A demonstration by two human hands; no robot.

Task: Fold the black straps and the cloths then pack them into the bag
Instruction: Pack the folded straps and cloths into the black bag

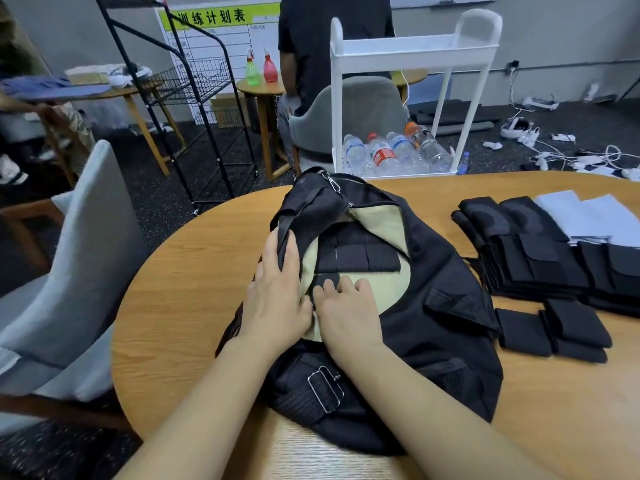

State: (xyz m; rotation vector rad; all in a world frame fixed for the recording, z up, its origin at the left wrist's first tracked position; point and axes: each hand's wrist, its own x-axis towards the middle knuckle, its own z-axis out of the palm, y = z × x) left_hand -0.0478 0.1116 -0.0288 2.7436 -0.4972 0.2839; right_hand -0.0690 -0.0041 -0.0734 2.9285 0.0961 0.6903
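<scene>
Buckle: metal strap buckle (325,388) lies on the bag's near end, between the two forearms.
Bag: black bag (440,296) lies on the wooden table (180,306), its mouth open and the beige lining showing.
Right hand: right hand (346,315) reaches into the bag's mouth, fingers curled on a small folded black strap (325,284) against the lining.
Left hand: left hand (277,289) sits at the bag's left rim, thumb and fingers pinching the black edge and holding it open.
Packed straps: folded mesh straps (360,252) lie flat inside the bag, just beyond the hands.
Waiting straps: folded black straps (540,258) stacked right of the bag, smaller folded pieces (554,329) nearer.
Cloths: light folded cloths (588,216) behind that stack.
Cart: white cart (408,50) beyond the bag, water bottles (391,154) on its bottom shelf.
Person: seated figure in black (332,36) behind the cart.
</scene>
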